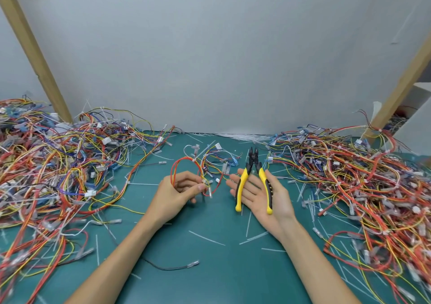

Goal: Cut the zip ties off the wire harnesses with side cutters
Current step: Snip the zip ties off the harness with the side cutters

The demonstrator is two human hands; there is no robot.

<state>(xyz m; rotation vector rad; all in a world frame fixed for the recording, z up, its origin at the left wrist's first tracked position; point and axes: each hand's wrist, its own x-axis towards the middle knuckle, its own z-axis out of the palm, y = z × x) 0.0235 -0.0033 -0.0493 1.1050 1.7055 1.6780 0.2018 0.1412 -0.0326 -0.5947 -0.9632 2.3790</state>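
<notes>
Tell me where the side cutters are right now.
In the head view, right of centre: the side cutters lie across the open right hand, tips toward the wall, beside the left hand gripping a red wire harness.

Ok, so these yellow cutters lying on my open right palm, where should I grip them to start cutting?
Take the side cutters by the two yellow handles, not the black head. They lie spread on your upturned right hand, jaws pointing away, so probably just curl the fingers up round one handle and press the thumb side against the other.
</notes>
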